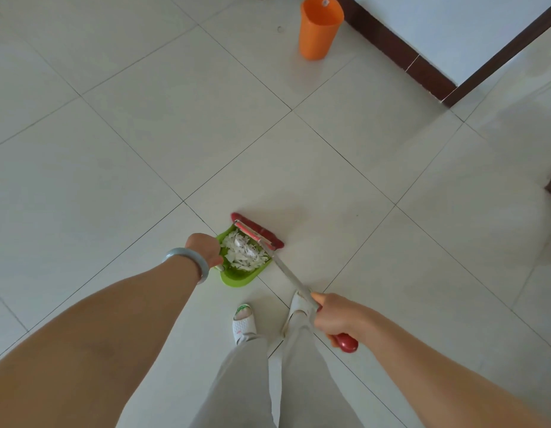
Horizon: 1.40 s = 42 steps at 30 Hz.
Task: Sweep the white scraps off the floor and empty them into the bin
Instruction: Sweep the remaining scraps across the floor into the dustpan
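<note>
Head view: white scraps (243, 253) lie heaped in the green dustpan (237, 278), which the left hand (204, 250) grips at its handle. Right hand (333, 316) clasps the broom (286, 270), its shaft slanting forward-left to the pan's mouth. Orange bin (319, 29) stands well apart, ahead and right. Judged: the left hand must carry the pan there.

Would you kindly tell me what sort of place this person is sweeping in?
Most likely a room in a home: a pale tiled floor, a white wall with a dark skirting board, and an orange bin standing beside it.
</note>
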Each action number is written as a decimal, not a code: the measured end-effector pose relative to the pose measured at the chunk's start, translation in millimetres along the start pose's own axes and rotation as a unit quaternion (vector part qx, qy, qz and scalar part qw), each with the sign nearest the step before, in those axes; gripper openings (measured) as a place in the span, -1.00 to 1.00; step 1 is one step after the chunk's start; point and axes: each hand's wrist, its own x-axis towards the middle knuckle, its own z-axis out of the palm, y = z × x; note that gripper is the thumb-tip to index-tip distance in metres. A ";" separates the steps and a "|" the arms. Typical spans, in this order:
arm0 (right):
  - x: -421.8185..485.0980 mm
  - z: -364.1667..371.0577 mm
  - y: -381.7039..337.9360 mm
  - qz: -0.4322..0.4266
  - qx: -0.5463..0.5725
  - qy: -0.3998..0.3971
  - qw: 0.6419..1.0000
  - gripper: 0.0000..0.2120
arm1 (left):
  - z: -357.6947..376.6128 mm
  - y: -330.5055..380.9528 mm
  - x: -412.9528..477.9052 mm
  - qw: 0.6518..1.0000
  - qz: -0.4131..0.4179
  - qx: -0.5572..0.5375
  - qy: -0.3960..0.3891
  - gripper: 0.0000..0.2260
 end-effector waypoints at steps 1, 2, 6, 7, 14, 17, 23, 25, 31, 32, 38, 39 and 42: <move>-5.1 2.7 -1.0 -0.004 0.013 -0.005 1.000 -0.29 | -0.1 -1.1 -0.3 1.000 0.001 -0.001 0.004 -0.55; -10.9 5.0 -1.6 -0.008 0.025 -0.008 1.000 -0.29 | 0.2 -2.1 -1.4 1.000 0.002 -0.001 0.004 -0.54; -35.3 13.8 -1.3 -0.019 0.043 -0.006 0.999 -0.36 | 4.5 -5.4 -7.8 1.000 -0.003 -0.007 0.006 -0.55; -39.7 15.6 -0.7 -0.021 0.038 -0.003 0.999 -0.38 | 5.9 -7.1 -9.4 1.000 -0.006 -0.012 0.005 -0.55; -62.2 26.3 -0.1 -0.038 -0.011 0.010 0.999 -0.45 | 25.8 -24.6 -25.5 0.997 -0.042 -0.063 -0.009 -0.60; -66.0 25.8 -4.3 -0.044 -0.014 0.021 0.999 -0.45 | 36.3 -32.4 -36.8 0.996 -0.043 -0.073 -0.009 -0.61; -56.6 19.2 -19.1 -0.039 -0.017 0.032 0.999 -0.42 | 49.5 -48.0 -54.2 0.985 -0.080 -0.152 -0.030 -0.71; -53.0 14.4 -24.9 -0.041 -0.022 0.035 0.998 -0.46 | 54.5 -54.8 -61.1 0.981 -0.094 -0.171 -0.023 -0.71; -26.4 6.8 -32.8 -0.025 -0.039 0.058 0.997 -0.57 | 74.8 -64.1 -52.4 0.913 -0.152 -0.376 -0.032 -0.81; -22.6 8.3 -35.0 -0.026 -0.040 0.062 0.997 -0.58 | 73.8 -63.9 -53.5 0.891 -0.155 -0.424 -0.050 -0.83; -1.1 32.2 -38.0 -0.001 -0.052 0.049 0.997 -0.46 | 73.4 -63.4 -54.9 0.898 -0.136 -0.419 -0.006 -0.71; -0.6 39.2 -37.7 0.001 -0.045 0.042 0.998 -0.44 | 76.3 -64.5 -54.6 0.877 -0.149 -0.456 -0.012 -0.73; -5.6 56.3 -37.9 -0.003 -0.033 0.022 0.999 -0.36 | 80.2 -63.0 -41.4 0.750 -0.201 -0.628 -0.051 -0.76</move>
